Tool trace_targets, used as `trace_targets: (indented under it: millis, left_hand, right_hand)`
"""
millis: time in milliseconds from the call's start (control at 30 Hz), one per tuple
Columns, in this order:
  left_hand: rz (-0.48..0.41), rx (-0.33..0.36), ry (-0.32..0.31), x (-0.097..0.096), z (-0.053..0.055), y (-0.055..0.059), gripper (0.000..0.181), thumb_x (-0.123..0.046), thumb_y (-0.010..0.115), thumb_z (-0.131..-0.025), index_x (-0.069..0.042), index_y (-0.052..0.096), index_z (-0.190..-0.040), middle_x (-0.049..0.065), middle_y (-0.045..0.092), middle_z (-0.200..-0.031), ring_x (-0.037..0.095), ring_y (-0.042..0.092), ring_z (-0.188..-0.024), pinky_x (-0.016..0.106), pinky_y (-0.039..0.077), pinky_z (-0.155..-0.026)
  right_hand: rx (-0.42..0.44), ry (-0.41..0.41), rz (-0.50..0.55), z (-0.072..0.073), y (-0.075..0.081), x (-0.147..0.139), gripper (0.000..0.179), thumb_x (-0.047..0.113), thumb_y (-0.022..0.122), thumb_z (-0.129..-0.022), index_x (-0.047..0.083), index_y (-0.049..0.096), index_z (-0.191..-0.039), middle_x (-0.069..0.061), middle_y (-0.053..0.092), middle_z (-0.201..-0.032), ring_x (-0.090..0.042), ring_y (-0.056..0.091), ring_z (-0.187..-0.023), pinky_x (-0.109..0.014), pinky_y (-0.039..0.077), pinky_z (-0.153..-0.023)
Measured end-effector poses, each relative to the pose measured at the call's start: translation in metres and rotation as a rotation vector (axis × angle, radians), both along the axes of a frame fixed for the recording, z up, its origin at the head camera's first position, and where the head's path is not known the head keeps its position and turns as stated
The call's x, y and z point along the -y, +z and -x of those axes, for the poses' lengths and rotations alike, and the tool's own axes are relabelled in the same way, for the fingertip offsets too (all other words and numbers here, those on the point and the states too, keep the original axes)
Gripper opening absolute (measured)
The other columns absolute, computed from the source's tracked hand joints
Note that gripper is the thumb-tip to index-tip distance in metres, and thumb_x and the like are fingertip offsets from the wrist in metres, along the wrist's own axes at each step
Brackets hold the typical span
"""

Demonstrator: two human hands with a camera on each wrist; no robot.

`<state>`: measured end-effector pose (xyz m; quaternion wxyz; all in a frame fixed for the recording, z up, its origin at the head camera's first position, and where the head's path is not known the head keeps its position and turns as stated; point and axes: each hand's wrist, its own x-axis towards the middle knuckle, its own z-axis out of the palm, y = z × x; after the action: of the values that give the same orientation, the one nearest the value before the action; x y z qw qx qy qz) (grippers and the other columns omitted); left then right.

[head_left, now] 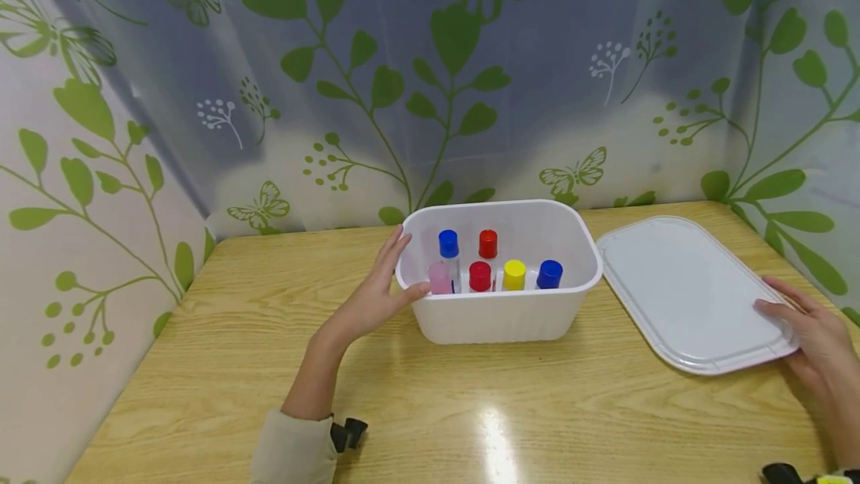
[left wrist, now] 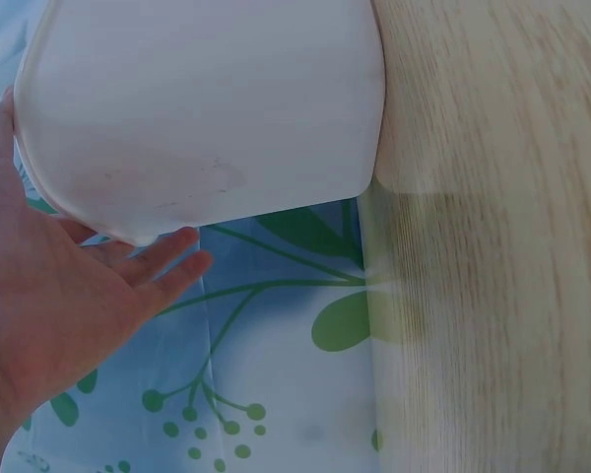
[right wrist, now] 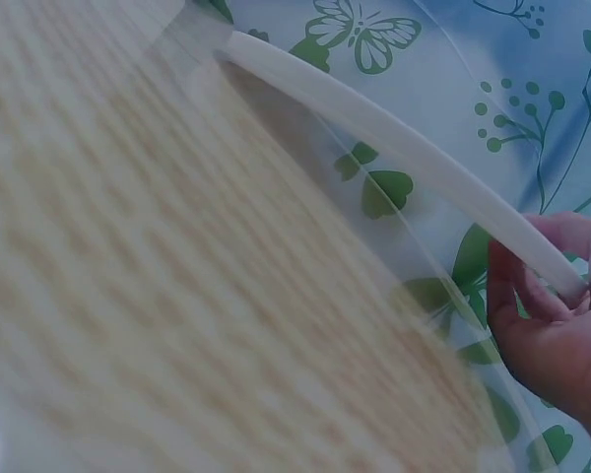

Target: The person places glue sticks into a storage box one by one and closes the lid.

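Note:
A white plastic bin (head_left: pixel 497 320) stands on the table, holding several clear bottles with coloured caps, among them a yellow cap (head_left: pixel 514 275) and a pink cap (head_left: pixel 440 278). My left hand (head_left: pixel 372 297) rests against the bin's left end, its thumb on the front rim and its fingers extended along the side. In the left wrist view the end wall (left wrist: pixel 207 108) fills the upper part, with the fingers spread beside it. At the right, my right hand (head_left: pixel 816 338) pinches the near right corner of a white lid (head_left: pixel 692 290), thumb on top. The right wrist view shows the lid's edge tilted, its near end raised off the table.
The wood-grain table (head_left: pixel 416 409) carries the bin near its back edge. A curtain (head_left: pixel 376 81) with green leaves and butterflies hangs behind and at both sides. The lid's far left corner lies close to the bin's right end.

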<state>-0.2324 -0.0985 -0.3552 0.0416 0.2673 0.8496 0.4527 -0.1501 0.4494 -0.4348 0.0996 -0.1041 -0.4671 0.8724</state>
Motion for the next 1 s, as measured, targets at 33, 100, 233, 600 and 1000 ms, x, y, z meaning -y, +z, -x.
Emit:
trace_targets:
  millis: [33,100,233,600,1000]
  left_hand:
    - [-0.001,0.000,0.000,0.000,0.000,0.000,0.085,-0.048,0.059,-0.086,-0.016,0.010,-0.148,-0.003,-0.006,-0.152,0.028,0.001,-0.136,0.060,0.018,-0.100]
    - [-0.002,-0.001,0.000,-0.001,0.000,0.000,0.085,-0.047,0.059,-0.086,-0.016,0.011,-0.148,-0.002,-0.006,-0.152,0.028,0.001,-0.136,0.060,0.018,-0.100]
    - [-0.003,-0.003,-0.004,-0.001,0.000,0.000,0.085,-0.047,0.059,-0.086,-0.016,0.011,-0.148,-0.001,-0.006,-0.152,0.028,0.001,-0.136,0.060,0.018,-0.100]
    - [0.031,0.029,0.009,-0.001,-0.003,0.006,0.082,-0.038,0.059,-0.089,-0.015,0.008,-0.148,0.000,-0.007,-0.152,0.032,0.003,-0.136,0.060,0.020,-0.099]
    - [0.019,0.062,-0.006,-0.008,-0.025,0.036,0.077,-0.022,0.058,-0.091,-0.001,0.010,-0.146,0.012,-0.006,-0.151,0.037,0.002,-0.135,0.061,0.018,-0.100]
  right_hand:
    - [-0.006,0.000,-0.005,0.000,0.000,0.000,0.037,-0.012,0.055,-0.086,0.017,0.072,-0.102,0.007,0.066,-0.091,-0.011,0.064,-0.076,-0.025,0.053,-0.059]
    - [-0.020,-0.004,-0.026,0.000,-0.001,0.000,0.038,-0.012,0.055,-0.086,0.018,0.070,-0.105,0.009,0.065,-0.092,-0.011,0.064,-0.076,-0.025,0.053,-0.059]
    - [-0.036,-0.023,-0.065,0.000,-0.002,0.001,0.040,-0.011,0.057,-0.085,0.020,0.067,-0.108,0.011,0.064,-0.094,-0.010,0.064,-0.075,-0.024,0.053,-0.058]
    - [0.027,-0.088,-0.067,0.003,0.000,0.000,0.033,-0.009,0.061,-0.083,0.019,0.072,-0.097,0.009,0.066,-0.087,-0.010,0.064,-0.070,-0.023,0.052,-0.054]
    - [-0.226,0.074,0.233,0.000,0.033,-0.008,0.036,-0.014,0.039,-0.091,0.002,0.070,-0.099,-0.009,0.067,-0.091,-0.022,0.065,-0.080,-0.031,0.054,-0.059]
